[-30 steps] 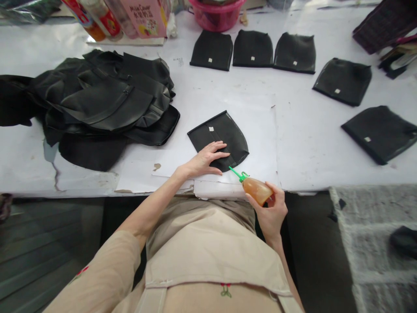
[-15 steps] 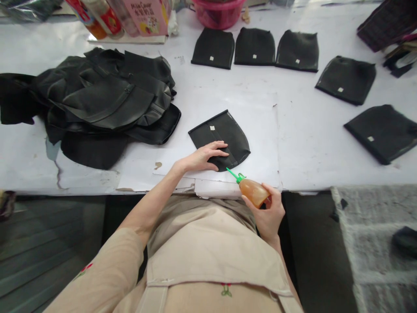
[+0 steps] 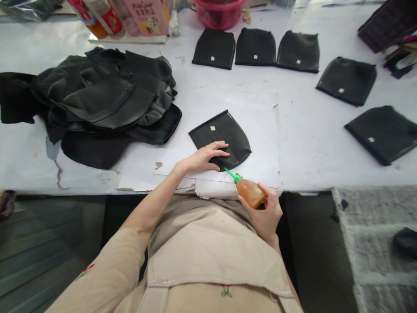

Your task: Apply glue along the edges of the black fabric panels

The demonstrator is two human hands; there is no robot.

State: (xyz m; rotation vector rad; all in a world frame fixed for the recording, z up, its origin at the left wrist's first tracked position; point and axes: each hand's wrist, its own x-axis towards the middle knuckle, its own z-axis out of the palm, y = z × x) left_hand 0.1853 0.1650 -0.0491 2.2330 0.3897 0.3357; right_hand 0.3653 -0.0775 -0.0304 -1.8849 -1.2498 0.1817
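Observation:
A black leather-like piece (image 3: 234, 134) with a small white square on it lies on the white-covered table in front of me. My left hand (image 3: 208, 157) rests flat on its near left part, fingers spread. In my right hand (image 3: 267, 211) is a squeeze bottle (image 3: 250, 192) of amber liquid, tilted, with a green nozzle (image 3: 230, 173). The nozzle's tip is at the near edge of the black piece, just right of my left fingers. Whether the tip touches the edge, I cannot tell.
A heap of black pieces (image 3: 114, 95) sits at left. Several similar flat pieces (image 3: 256, 48) lie in an arc along the back and right. Behind stand a pink basin (image 3: 220, 15), a pink carton (image 3: 148, 17) and bottles (image 3: 112, 19). The table's front edge (image 3: 306, 191) is close to me.
My right hand has moved the squeeze bottle slightly left, so the nozzle tip is a little further left along the piece's near edge. My left hand stays on the piece.

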